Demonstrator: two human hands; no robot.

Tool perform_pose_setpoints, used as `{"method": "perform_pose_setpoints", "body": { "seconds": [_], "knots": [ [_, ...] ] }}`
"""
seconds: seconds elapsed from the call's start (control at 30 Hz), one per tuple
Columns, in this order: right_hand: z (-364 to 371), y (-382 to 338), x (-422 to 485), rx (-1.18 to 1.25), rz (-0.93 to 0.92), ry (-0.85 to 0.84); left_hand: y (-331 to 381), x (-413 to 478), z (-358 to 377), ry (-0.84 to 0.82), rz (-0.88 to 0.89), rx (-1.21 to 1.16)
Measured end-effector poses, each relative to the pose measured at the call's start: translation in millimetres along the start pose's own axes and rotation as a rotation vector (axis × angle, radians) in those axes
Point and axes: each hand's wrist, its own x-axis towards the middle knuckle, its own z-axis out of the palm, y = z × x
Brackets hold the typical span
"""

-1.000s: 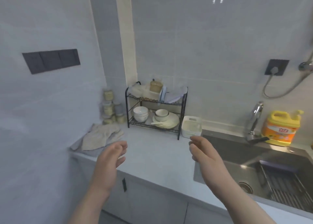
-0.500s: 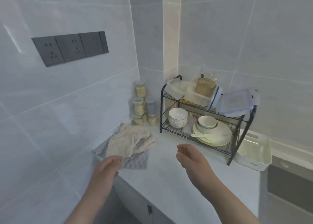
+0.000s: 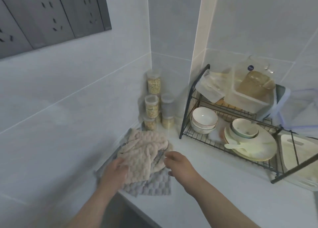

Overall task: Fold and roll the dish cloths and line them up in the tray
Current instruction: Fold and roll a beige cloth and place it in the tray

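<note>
Both hands have come forward since half a second back, and the view has closed in on the corner, so the heap of dish cloths (image 3: 148,141) now sits in the lower middle of the frame, within my reach. My left hand (image 3: 115,172) has landed on the near left edge of the beige cloth (image 3: 137,165) on top. The cloth hides its fingertips, so I cannot tell whether I am pinching it yet or only touching. My right hand (image 3: 179,165) hangs just beside the heap's right edge, fingers loosely curled, holding nothing. I judge it is ready to take the opposite edge so the cloth lifts flat rather than in a bunch.

A grey cloth (image 3: 154,186) lies under the beige one, its near edge close to the front of the tabletop (image 3: 215,190). The heap sits crumpled against the wall (image 3: 68,124) on the left, out of the way of the dish rack (image 3: 223,122) at centre right, with stacked jars (image 3: 152,107) filling the corner behind it. The tray (image 3: 306,152), white, lies at the far right edge of the frame behind the rack's leg, well apart from the cloths, and I see nothing rolled in it.

So nothing is folded yet. I reckon this is the first pick, and the stretch of tabletop between heap and rack is where I would spread the cloth
</note>
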Motion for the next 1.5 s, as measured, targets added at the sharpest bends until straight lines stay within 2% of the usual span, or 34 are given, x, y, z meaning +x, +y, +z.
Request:
{"method": "perform_pose_setpoints", "body": {
  "seconds": [0.17,0.3,0.43,0.57,0.63,0.73,0.83,0.93,0.97,1.07,1.13,1.2,1.3,1.37,1.5],
  "knots": [
    [58,-4,64,-0.085,0.160,-0.010,-28,64,-11,-0.152,-0.028,0.260],
    [93,3,99,-0.101,0.276,-0.008,-36,88,-11,-0.216,0.068,0.252],
    [106,8,112,-0.278,0.292,0.023,-35,100,-13,-0.254,0.125,0.189],
    [107,12,116,-0.319,0.304,0.067,-28,114,-18,-0.282,0.125,0.298],
    [104,13,117,-0.297,0.293,0.072,-22,117,-18,-0.262,0.166,0.303],
    [91,2,117,-0.295,0.244,0.094,-9,115,-18,-0.282,0.237,0.149],
    [72,-14,119,-0.196,0.179,0.226,12,108,-27,-0.390,0.240,0.000],
    [54,-31,117,-0.087,0.067,0.314,31,106,-38,-0.570,0.195,-0.133],
    [49,-37,115,-0.094,0.018,0.285,38,104,-42,-0.648,0.176,-0.190],
    [40,-55,104,-0.249,-0.144,0.053,53,101,-50,-0.847,0.173,-0.246],
    [36,-64,92,-0.335,-0.171,-0.089,63,102,-53,-0.953,0.226,-0.202],
    [32,-64,81,-0.375,-0.142,-0.157,74,99,-55,-1.043,0.288,-0.158],
    [18,-55,59,-0.364,-0.138,-0.078,92,87,-56,-1.082,0.327,-0.085],
    [-3,-47,45,-0.318,-0.141,0.079,97,86,-52,-1.038,0.347,0.069],
    [-66,-24,-1,-0.252,-0.159,0.335,114,76,-18,-0.688,0.554,0.818]
  ]
}}
